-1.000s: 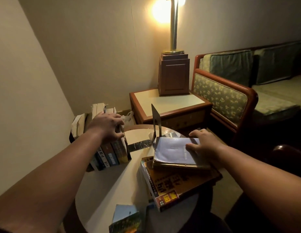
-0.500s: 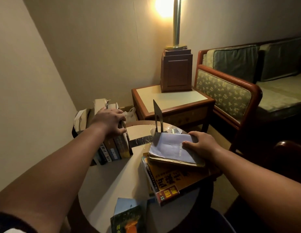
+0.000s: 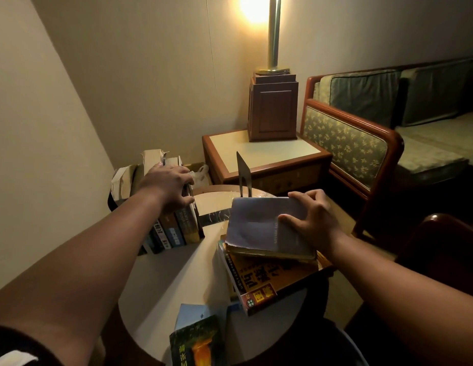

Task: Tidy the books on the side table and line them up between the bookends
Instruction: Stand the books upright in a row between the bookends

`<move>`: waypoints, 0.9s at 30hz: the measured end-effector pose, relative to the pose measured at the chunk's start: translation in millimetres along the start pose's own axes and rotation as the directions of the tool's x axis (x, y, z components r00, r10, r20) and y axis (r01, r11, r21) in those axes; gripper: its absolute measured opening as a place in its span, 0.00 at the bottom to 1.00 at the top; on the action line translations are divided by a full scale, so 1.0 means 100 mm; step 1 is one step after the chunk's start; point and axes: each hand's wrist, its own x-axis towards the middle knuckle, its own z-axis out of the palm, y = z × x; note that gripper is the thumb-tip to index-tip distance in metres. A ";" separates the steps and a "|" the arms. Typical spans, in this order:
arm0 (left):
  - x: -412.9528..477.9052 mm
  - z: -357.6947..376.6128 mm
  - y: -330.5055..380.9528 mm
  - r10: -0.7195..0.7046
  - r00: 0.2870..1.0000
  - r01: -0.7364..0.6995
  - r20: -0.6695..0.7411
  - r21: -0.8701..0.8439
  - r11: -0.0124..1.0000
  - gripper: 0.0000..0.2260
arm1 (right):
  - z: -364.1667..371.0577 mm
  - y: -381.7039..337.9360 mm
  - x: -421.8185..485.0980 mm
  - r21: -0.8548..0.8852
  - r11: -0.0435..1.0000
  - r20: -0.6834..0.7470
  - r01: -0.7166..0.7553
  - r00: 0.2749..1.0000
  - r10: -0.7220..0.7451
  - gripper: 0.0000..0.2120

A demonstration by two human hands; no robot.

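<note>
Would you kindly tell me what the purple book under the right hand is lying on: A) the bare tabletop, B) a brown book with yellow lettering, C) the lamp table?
B: the purple book, held by the right hand, rests on the brown book.

Arms stretched forward. Left hand (image 3: 168, 184) palm down, gripping books (image 3: 174, 231); right hand (image 3: 313, 220) gripping purple book (image 3: 253, 225), thumb on cover.
</note>
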 end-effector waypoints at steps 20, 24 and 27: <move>-0.04 0.00 0.01 0.003 1.000 -0.003 -0.020 0.031 1.000 0.22 | 0.21 -0.23 -0.39 0.010 0.918 -0.156 0.397 0.907 -0.391 0.26; -0.03 0.01 0.03 0.008 1.000 -0.008 -0.013 0.029 1.000 0.22 | 0.15 -0.19 -0.39 0.114 0.915 -0.115 0.388 0.920 -0.376 0.23; -0.03 0.01 0.02 0.005 1.000 -0.004 -0.019 0.034 0.999 0.22 | 0.13 -0.13 -0.41 0.135 0.914 -0.084 0.381 0.924 -0.373 0.25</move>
